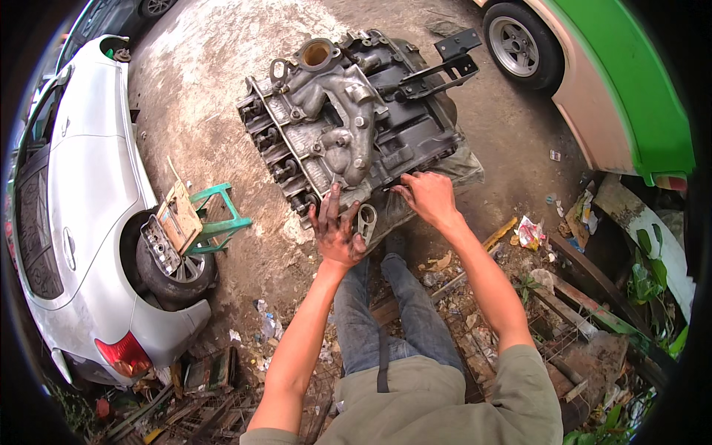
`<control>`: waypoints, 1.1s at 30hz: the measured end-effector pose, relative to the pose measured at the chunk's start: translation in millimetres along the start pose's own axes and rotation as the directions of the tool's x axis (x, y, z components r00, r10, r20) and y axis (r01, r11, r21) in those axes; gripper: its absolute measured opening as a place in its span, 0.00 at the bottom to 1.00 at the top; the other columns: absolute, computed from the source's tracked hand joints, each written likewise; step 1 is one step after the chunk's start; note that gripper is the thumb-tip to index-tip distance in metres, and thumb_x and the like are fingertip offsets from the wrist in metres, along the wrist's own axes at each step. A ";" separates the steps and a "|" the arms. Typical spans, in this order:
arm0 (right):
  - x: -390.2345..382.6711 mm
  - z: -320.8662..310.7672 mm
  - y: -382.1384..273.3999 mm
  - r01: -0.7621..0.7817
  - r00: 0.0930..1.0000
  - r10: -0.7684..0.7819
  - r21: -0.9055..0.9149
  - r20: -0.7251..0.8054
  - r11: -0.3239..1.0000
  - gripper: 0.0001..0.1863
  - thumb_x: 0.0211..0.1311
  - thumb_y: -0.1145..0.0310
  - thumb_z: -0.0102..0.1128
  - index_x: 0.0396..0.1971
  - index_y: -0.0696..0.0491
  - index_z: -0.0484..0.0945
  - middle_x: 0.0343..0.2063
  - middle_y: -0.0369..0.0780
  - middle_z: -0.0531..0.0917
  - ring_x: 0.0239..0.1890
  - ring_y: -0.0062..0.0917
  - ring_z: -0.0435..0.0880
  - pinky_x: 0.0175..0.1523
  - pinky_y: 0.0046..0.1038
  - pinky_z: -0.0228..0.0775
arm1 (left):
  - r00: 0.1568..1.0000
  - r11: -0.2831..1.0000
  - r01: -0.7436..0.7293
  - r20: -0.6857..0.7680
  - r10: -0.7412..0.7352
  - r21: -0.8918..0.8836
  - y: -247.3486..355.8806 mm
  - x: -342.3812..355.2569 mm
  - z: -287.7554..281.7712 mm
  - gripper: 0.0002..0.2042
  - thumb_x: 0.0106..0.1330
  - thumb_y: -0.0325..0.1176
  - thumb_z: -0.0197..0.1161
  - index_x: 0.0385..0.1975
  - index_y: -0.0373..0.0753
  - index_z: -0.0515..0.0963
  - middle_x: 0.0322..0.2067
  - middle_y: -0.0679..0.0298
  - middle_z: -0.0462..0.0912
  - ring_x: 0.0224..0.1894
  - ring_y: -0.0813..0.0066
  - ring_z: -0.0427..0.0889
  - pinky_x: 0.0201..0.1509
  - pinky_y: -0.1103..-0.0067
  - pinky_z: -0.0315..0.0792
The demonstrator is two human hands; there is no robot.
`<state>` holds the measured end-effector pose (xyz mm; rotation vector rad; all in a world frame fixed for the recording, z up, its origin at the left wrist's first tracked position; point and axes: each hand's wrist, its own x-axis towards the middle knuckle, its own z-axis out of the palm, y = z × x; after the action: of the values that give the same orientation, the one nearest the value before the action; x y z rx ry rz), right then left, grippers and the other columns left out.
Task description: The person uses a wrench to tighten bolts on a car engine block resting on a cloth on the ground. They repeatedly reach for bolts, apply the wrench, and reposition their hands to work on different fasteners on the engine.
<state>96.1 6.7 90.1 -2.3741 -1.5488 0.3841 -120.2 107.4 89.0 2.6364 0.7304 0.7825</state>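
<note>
An engine [348, 133] with a grey metal intake manifold [359, 132] and a dark cover [415, 122] sits in front of me. My left hand [338, 236], blackened with grease, lies on its near left edge with the fingers spread. Beside that hand is a metal lifting eye [366, 220]. At the engine's near right edge is my right hand [430, 197], its fingers curled and thumb close to the forefinger. Whatever lies between those fingertips is too small to make out. A black bracket [445, 68] sticks out from the far right side.
A silver car [89, 185] stands at left. By its wheel, a green stool [221, 215] bears a wooden board [178, 215] and a metal part [161, 245]. A green and pink vehicle [608, 81] is at far right. Planks [571, 311] and litter cover the near right ground.
</note>
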 end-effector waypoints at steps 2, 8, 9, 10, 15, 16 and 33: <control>0.2 -3.3 -6.2 0.010 1.000 -0.010 -0.040 0.000 0.999 0.16 0.63 0.52 0.62 0.34 0.51 0.83 0.27 0.41 0.84 0.35 0.38 0.85 0.38 0.40 0.76 | 1.000 1.000 0.001 0.008 -0.001 0.000 -0.5 -0.5 -0.3 0.26 0.70 0.49 0.37 0.56 0.46 0.78 0.69 0.52 0.64 0.69 0.55 0.62 0.73 0.54 0.47; -9.6 -9.9 -29.0 -0.011 1.000 0.010 -0.139 -0.009 0.990 0.11 0.63 0.62 0.61 0.35 0.55 0.80 0.31 0.43 0.83 0.38 0.37 0.85 0.39 0.37 0.78 | 1.000 1.000 0.003 0.001 -0.003 -0.005 -1.2 -0.9 1.0 0.26 0.70 0.49 0.37 0.55 0.46 0.78 0.69 0.53 0.64 0.69 0.55 0.62 0.72 0.54 0.47; -10.8 -10.2 -32.7 -0.006 1.000 0.005 -0.158 -0.004 0.987 0.10 0.61 0.65 0.61 0.35 0.56 0.80 0.31 0.43 0.83 0.38 0.37 0.85 0.39 0.37 0.78 | 1.000 1.000 0.004 0.001 -0.004 -0.001 -1.4 -0.9 0.8 0.26 0.70 0.49 0.37 0.55 0.45 0.78 0.69 0.53 0.64 0.69 0.55 0.62 0.73 0.54 0.47; -12.2 -10.4 -35.7 -0.001 1.000 0.001 -0.177 0.002 0.984 0.09 0.59 0.67 0.62 0.35 0.56 0.80 0.32 0.43 0.82 0.38 0.36 0.85 0.39 0.36 0.78 | 1.000 1.000 0.006 0.001 -0.006 0.001 -1.2 -1.4 0.8 0.26 0.70 0.49 0.37 0.54 0.45 0.79 0.69 0.53 0.64 0.69 0.55 0.62 0.73 0.54 0.47; -16.9 -11.4 -45.5 0.036 0.999 -0.025 -0.282 0.043 0.959 0.10 0.52 0.73 0.62 0.36 0.56 0.79 0.34 0.42 0.81 0.40 0.34 0.84 0.40 0.34 0.78 | 1.000 1.000 0.011 0.009 -0.011 0.010 -0.3 -1.8 1.2 0.26 0.69 0.48 0.37 0.54 0.45 0.79 0.69 0.52 0.64 0.70 0.54 0.62 0.74 0.54 0.44; -16.5 -11.1 -45.7 0.043 0.999 -0.035 -0.288 0.034 0.957 0.10 0.52 0.73 0.62 0.36 0.57 0.78 0.34 0.42 0.81 0.41 0.34 0.83 0.40 0.34 0.78 | 1.000 1.000 0.013 0.008 -0.014 0.007 -0.1 -1.6 1.5 0.26 0.69 0.48 0.37 0.54 0.45 0.79 0.69 0.52 0.64 0.70 0.54 0.62 0.75 0.54 0.44; -17.6 127.1 4.6 -0.053 0.869 0.386 0.718 -0.310 0.694 0.08 0.53 0.81 0.56 0.33 0.62 0.81 0.32 0.47 0.85 0.36 0.44 0.82 0.45 0.35 0.73 | 1.000 1.000 0.012 0.019 -0.012 -0.023 2.1 -0.4 0.2 0.28 0.71 0.50 0.34 0.53 0.40 0.78 0.70 0.48 0.61 0.69 0.48 0.60 0.74 0.52 0.41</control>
<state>46.3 -0.2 -28.1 -1.8521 -0.7069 0.3583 -119.6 105.4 89.5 2.6129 0.7276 0.7571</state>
